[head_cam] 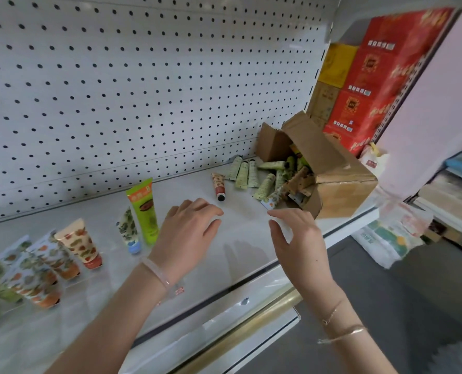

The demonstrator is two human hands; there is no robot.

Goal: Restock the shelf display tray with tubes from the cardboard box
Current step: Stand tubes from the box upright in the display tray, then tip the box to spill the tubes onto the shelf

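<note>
Far right, box (340,179) lies tipped on shelf (240,238), tubes (251,174) spilling out. L hand (189,228) empty, fingers loosely spread. R hand (297,238) at box mouth; can't tell if pinching anything. Tubes prob. light, soft, slick: grip mid-body. Tray (84,278) near left.

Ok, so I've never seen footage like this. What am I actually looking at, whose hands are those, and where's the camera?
There is no machine here. One camera, worn on a person's head, looks down at their own two hands. The left hand is open over the white shelf. The right hand is close to a cardboard box lying on its side, with spilled tubes in front of it. Whether that hand holds anything is unclear. At the left stand rows of displayed tubes.
</note>
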